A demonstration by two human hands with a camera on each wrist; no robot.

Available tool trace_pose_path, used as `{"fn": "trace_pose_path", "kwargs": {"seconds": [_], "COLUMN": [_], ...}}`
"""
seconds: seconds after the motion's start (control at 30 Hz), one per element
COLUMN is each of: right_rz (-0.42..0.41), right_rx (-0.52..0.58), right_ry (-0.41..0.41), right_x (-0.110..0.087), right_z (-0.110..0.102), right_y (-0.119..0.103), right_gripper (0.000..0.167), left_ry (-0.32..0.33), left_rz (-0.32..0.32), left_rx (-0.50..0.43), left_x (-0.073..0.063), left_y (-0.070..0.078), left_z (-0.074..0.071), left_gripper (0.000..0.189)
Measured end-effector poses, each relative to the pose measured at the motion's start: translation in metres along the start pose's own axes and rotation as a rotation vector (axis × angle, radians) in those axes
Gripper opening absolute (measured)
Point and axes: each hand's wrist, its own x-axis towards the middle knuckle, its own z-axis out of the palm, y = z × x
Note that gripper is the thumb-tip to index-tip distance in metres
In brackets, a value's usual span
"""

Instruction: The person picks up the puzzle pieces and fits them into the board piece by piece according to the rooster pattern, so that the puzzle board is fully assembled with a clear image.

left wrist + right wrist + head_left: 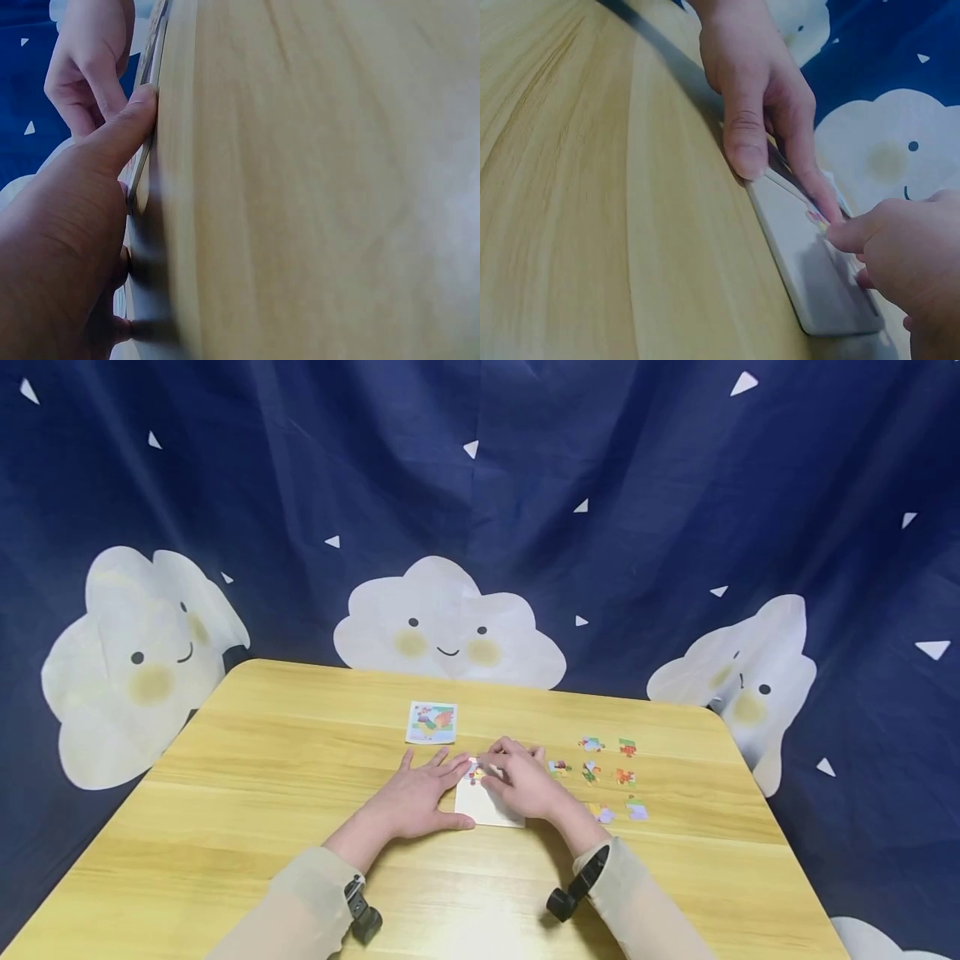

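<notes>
A white puzzle board (491, 811) lies on the table between the two hands. At its upper left corner sits a small colorful jigsaw puzzle piece (475, 772). My left hand (416, 797) lies spread along the board's left side, its thumb at the near left corner and a fingertip by the piece. Over the board, my right hand (528, 781) has thumb and fingers bent, pinching at a puzzle piece (817, 220) near the corner; its grip is partly hidden. In the left wrist view, the left thumb (135, 112) touches the board's edge.
A small picture card (432, 723) with a colorful drawing lies behind the left hand. Several loose puzzle pieces (625, 776) are spread to the right of the board. The wooden table (262, 777) ends at a dark blue curtain (405, 485) with white clouds.
</notes>
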Motion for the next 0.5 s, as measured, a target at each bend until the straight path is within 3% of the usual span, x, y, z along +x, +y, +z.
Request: {"fn": "trace_pose_path", "kwargs": {"seconds": [0.27, 0.5], "right_rz": [0.006, 0.061], "right_rx": [0.056, 0.090], "right_ry": [0.042, 0.058], "right_x": [-0.016, -0.034], "right_z": [-0.019, -0.040], "right_y": [0.016, 0.030], "right_gripper": [0.044, 0.049], "left_ry": [-0.021, -0.025], "left_rz": [-0.008, -0.007], "left_rx": [0.006, 0.004], "left_x": [0.003, 0.003], "left_y": [0.002, 0.003], "left_z": [-0.006, -0.005], "left_gripper": [0.105, 0.103]}}
